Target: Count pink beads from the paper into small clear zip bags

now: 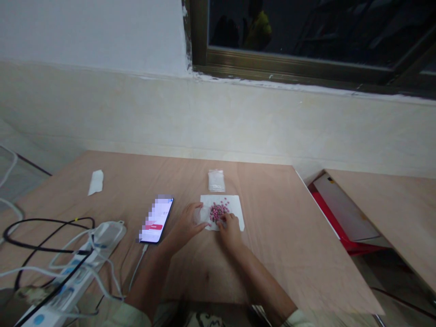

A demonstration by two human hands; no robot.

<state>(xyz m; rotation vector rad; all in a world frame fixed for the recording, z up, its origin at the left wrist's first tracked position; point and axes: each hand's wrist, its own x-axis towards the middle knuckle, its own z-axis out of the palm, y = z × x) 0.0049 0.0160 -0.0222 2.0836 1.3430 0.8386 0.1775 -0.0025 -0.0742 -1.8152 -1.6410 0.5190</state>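
A heap of small pink and dark beads (pixel 218 211) lies on a white sheet of paper (pixel 235 202), with a few loose ones toward its far side. At the sheet's left edge my left hand (pixel 188 223) has its thumb and forefinger around a small clear plastic bag (pixel 200 215), whose outline is faint. My right hand (pixel 230 230) reaches into the near right side of the heap, fingertips pinched together; whatever is between them is too small to make out. Just beyond the paper lies a stack of clear zip bags (pixel 216 180).
Left of my hands lies a lit phone (pixel 157 220) with a white charging cable. A power strip (pixel 105 236) with tangled cords fills the near left of the wooden table (pixel 272 254). A crumpled tissue (pixel 96 182) lies far left. Beyond the right edge is a second table (pixel 391 195).
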